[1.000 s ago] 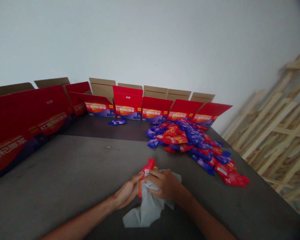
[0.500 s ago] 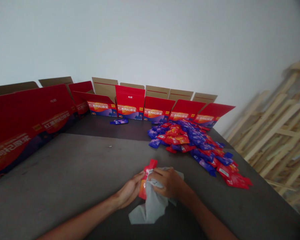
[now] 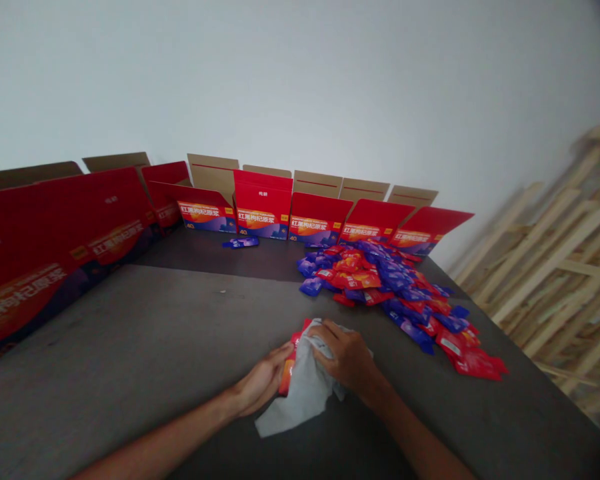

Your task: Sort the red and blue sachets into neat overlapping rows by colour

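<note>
Red sachet (image 3: 288, 373) gripped by left hand (image 3: 263, 380), curled fingers (image 3: 282, 357) closed around it, grey cloth (image 3: 303, 387) clutched by right hand (image 3: 343, 353), dark worktop (image 3: 130, 347) beneath.

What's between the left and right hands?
Head view: a glossy red sachet and a crumpled grey cloth, held between the left hand and right hand.

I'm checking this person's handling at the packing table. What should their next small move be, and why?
Probably lift the cloth away from the sachet to inspect it. The right hand is pressing the cloth over most of the sachet, and the left hand is gripping the sachet's lower part, so its surface is largely hidden.
</note>
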A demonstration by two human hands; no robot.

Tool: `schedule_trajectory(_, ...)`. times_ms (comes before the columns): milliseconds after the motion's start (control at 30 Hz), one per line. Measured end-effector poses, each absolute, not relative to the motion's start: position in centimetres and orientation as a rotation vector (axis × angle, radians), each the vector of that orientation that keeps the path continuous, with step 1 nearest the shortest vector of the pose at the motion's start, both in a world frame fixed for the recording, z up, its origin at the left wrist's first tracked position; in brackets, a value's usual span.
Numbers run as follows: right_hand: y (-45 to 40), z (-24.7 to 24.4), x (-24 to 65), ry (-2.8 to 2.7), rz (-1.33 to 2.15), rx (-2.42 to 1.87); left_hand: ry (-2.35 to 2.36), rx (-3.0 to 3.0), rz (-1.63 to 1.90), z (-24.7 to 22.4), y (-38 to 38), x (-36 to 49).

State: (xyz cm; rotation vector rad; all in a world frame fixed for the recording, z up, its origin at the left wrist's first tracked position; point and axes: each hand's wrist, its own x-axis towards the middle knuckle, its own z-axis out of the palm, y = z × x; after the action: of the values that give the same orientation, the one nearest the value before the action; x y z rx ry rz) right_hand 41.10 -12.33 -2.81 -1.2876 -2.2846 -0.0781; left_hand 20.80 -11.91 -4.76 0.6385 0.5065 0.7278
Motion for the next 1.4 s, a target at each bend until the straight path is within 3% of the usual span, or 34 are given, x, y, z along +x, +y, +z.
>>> schedule_trajectory(300, -13.3, -2.2, 40.3, -2.71, 0.088, -1.103, 0.466, 0.627, 0.74, -5.5, -11.6, 20.6)
schedule_trajectory(633, -12.3, -2.7, 41.1, -2.231, -0.09, -1.294, 0.522, 0.669, 0.736, -5.1, -11.8, 20.8)
schedule_trajectory(1033, -12.9, -3.9, 40.3, -2.643, 0.05, -1.033, 0.533, 0.663, 0.827, -5.5, -11.7, 21.0)
schedule_trajectory(1233, -13.0, -3.8, 40.6, -2.36, -0.095, -0.995, 0.661, 0.613, 1.025, -5.1, -11.2, 21.1)
schedule_trajectory(1400, -13.1, -4.1, 41.2, -2.325, -0.155, -0.938, 0.668, 0.504, 0.959, -4.9, -11.0, 20.3)
